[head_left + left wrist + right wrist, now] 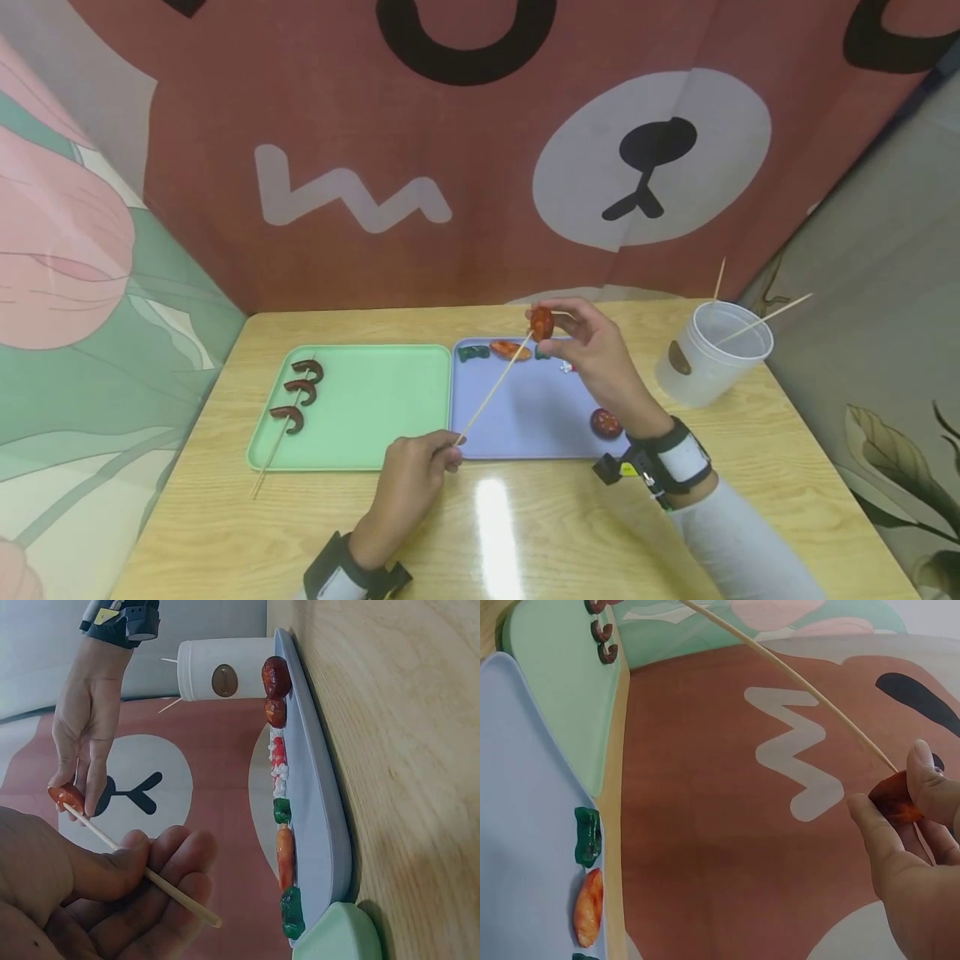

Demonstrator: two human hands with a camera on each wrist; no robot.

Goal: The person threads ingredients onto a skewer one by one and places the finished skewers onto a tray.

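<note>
Skewer, thin and of pale wood point(495, 388), slants upward from left to right above the near edge of a lilac-blue rectangular tray point(540, 417). At its upper end sits a glossy red-brown oval piece point(542, 323), lifted clear of the tabletop point(262, 542).

State of hands: my left hand point(414, 471) pinches the skewer near its lower end between thumb and fingers, the remaining fingers loosely bent. My right hand point(592, 346) is closed only as far as the piece's width, thumb on one side and fingertips on the other. The skewer's end meets the piece; how deep it has gone, I cannot tell.

Reference: on a mint-green rectangular tray point(390, 408), three dark brown curled pieces point(303, 386) lie spaced along a second pale wooden skewer point(273, 454).

Findings on method, in my judgement: I should keep the skewer in line with the middle of the piece, and press along that line with a slight twist. My right fingertips belong on the sides, away from where the point could emerge. The left pinch is far from the piece, so the thin wood may bow; a grip nearer the piece would steady it. Squeezing too hard could make the glossy surface slip.
</note>
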